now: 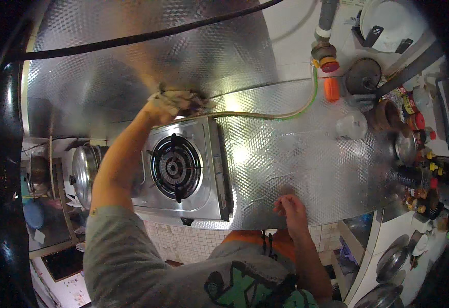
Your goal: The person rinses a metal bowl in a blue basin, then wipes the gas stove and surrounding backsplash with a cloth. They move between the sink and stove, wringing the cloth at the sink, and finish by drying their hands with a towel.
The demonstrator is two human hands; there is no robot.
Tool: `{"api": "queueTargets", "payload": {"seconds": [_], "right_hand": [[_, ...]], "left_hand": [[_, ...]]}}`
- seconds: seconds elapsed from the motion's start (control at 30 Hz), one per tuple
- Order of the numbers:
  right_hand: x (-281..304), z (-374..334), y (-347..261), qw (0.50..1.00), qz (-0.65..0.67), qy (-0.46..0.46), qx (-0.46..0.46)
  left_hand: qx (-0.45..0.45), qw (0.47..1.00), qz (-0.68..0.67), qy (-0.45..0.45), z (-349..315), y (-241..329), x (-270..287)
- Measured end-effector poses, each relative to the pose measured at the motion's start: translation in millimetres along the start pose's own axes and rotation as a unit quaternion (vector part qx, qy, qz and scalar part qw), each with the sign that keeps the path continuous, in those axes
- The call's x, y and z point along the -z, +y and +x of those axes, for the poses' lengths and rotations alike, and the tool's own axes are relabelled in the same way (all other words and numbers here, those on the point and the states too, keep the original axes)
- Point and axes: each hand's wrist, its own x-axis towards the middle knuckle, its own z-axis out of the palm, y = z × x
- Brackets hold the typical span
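Foil wall (209, 64), left hand (157, 111) partly behind cloth (179, 101)

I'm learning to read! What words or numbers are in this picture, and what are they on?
Grey shirt: large green lettering on the front, partly hidden by folds; I won't copy it out.
Bottles and jars at the right: labels too small and blurred to read.
White label near the top edge: print too small to read.
Cloth: no words I can make out.

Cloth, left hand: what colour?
The cloth looks mottled beige and grey-brown; best in the head view.
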Motion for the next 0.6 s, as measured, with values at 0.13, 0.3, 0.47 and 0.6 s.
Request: {"api": "queueTargets", "payload": {"seconds": [0.13, 0.3, 0.47, 0.6], "right_hand": [[3.9, 2.4, 10.4, 1.000, -0.004, 0.001, 0.001], [-3.4, 6.9, 11.0, 1.000, -0.012, 0.002, 0.012], [-11.0, 4.7, -4.8, 1.000, -0.004, 0.022, 0.017], [-2.9, 4.9, -0.2, 0.998, 0.040, 0.043, -0.004]], "left_hand": [[-0.007, 0.996, -0.044, 0.082, -13.9, -12.3, 6.4], [-0.096, 0.967, 0.094, 0.218, 73.1, 19.1, 20.4], [-0.005, 0.983, 0.042, 0.176, 98.7, 36.9, 30.9], [0.063, 0.970, -0.235, 0.029, 58.9, 34.9, 31.3]]}}
